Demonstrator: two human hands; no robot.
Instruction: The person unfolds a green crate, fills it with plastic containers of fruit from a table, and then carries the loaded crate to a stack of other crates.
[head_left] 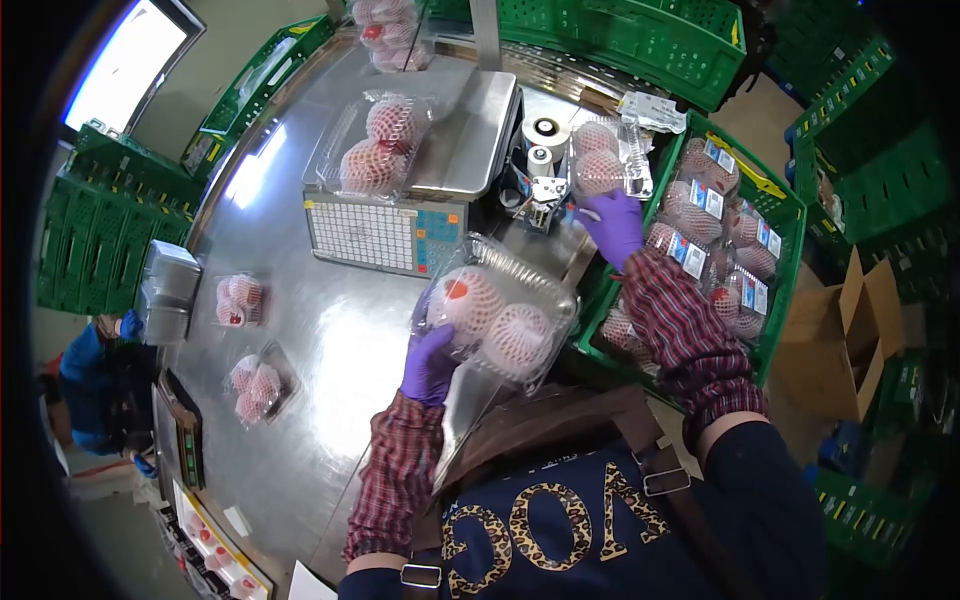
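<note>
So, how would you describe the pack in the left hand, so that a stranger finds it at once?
Find the steel table and the scale on it. Just in front of the scale's keypad, the gloved left hand holds a clear pack of two netted fruits. It hangs tilted above the table and shows no label, unlike the packs in the green crate.
</note>
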